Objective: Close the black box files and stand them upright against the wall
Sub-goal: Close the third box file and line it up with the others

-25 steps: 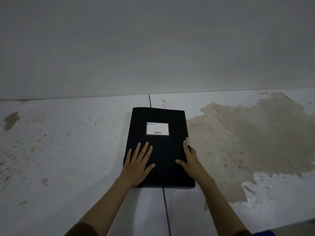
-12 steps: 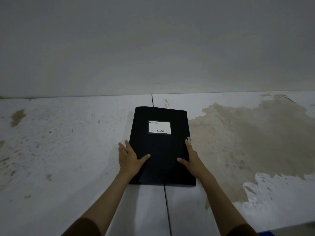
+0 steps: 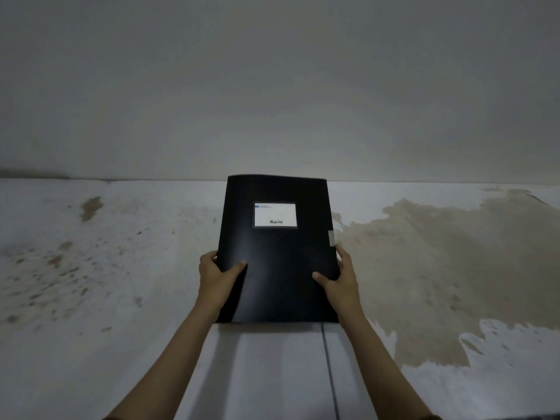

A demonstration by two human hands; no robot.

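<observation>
One black box file (image 3: 277, 256) with a white label on its cover is closed and tilted up off the floor, its far end raised toward the wall (image 3: 278, 86). My left hand (image 3: 216, 278) grips its left edge, thumb on the cover. My right hand (image 3: 341, 275) grips its right edge just below the small grey clasp tab (image 3: 331, 238). The near edge of the file is low, close to the floor.
The floor (image 3: 121, 298) is pale tile with a joint line running toward me. A large brown stain (image 3: 439, 268) spreads on the right, smaller brown specks on the left. The bare grey wall meets the floor just behind the file.
Both hands shifted from lying flat on the cover to gripping the side edges, and the file rose from flat on the floor to tilted up.
</observation>
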